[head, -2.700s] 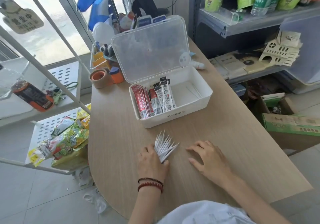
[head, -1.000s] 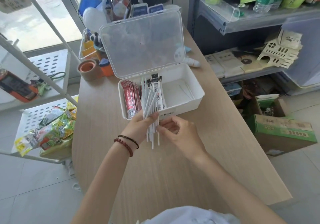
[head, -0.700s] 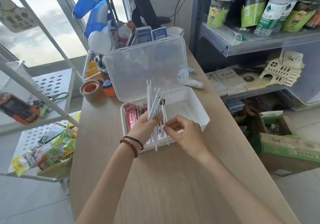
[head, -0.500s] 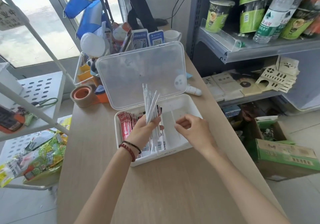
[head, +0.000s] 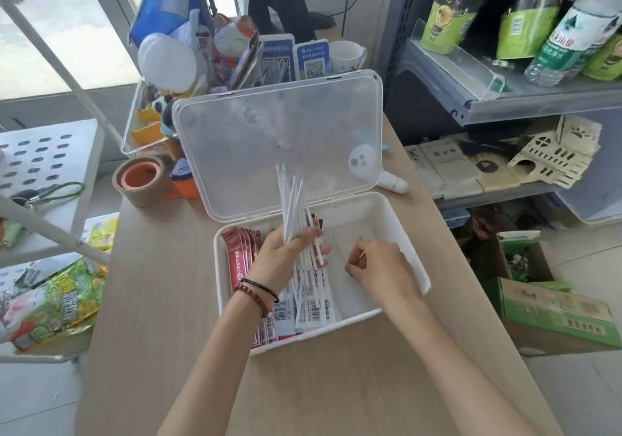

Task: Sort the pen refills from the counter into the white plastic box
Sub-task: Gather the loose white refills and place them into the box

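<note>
The white plastic box (head: 400, 215) stands open on the wooden counter (head: 158, 301), its clear lid (head: 269, 139) tilted back. My left hand (head: 282, 257) grips a bundle of white pen refills (head: 291, 200) upright over the box's middle. My right hand (head: 380, 267) reaches into the box's right half, its fingertips pinching a thin refill near the floor of the box. Red packets (head: 237, 250) stand in the left of the box, and black-and-white barcoded packets (head: 313, 307) lie beside them.
A tape roll (head: 141, 179) and a clear desk organizer (head: 148, 122) stand behind the box to the left; a white tube (head: 392, 181) lies behind it. A metal shelf (head: 505, 98) with goods flanks the right edge. Snack bags (head: 50, 301) sit on a rack at left.
My left hand gathered the refills off the counter and carried them up over the box. My right hand let go of the bundle and dropped into the box's right half.
</note>
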Demonstrator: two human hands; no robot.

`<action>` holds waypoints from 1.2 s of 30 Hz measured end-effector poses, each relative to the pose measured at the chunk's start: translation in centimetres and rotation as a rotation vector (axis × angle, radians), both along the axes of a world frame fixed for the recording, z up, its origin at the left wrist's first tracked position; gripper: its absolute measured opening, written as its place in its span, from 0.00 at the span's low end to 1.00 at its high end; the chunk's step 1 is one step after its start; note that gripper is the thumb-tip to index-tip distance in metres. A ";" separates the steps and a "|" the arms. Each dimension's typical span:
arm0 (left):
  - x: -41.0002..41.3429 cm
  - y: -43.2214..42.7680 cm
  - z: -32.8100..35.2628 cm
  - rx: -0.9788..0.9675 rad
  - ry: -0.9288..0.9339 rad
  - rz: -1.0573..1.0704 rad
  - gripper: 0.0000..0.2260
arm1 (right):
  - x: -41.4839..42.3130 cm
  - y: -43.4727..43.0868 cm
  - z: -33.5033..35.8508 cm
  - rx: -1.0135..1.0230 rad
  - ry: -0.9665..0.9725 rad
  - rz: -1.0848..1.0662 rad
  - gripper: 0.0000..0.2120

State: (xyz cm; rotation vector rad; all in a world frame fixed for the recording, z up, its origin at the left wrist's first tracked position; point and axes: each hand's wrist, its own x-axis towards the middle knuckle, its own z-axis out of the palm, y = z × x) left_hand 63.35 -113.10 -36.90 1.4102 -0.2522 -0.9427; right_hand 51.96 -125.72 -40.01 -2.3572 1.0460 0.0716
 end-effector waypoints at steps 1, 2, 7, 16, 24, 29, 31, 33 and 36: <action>-0.3 0.0 -0.5 -0.006 -0.017 0.014 0.05 | 0.0 -0.1 -0.2 0.000 0.008 0.001 0.01; -0.6 0.1 -0.9 -0.008 -0.041 0.027 0.05 | 0.1 -0.1 -0.3 -0.003 0.017 0.008 0.01; -1.2 0.7 -1.3 -0.068 -0.087 0.109 0.06 | 0.3 -0.2 -0.4 -0.035 0.072 0.054 0.02; -0.6 1.4 -2.1 -0.019 -0.285 0.153 0.05 | -0.1 0.4 0.6 -0.045 -0.330 0.049 0.08; -1.3 0.9 -2.2 0.066 -0.414 -0.056 0.07 | -0.6 0.7 1.6 0.049 -0.600 0.146 0.14; -1.4 0.9 -1.6 0.015 -0.319 -0.162 0.12 | -0.5 0.3 1.6 0.057 -0.598 0.126 0.07; -1.5 0.9 -1.5 0.000 -0.281 -0.201 0.14 | -0.6 0.3 1.7 0.070 -0.615 0.121 0.06; -1.6 0.9 -1.3 0.005 -0.296 -0.238 0.17 | -0.6 0.3 1.8 0.090 -0.623 0.122 0.06; -1.6 0.8 -1.2 0.036 -0.278 -0.279 0.16 | -0.6 0.2 1.6 0.092 -0.620 0.120 0.06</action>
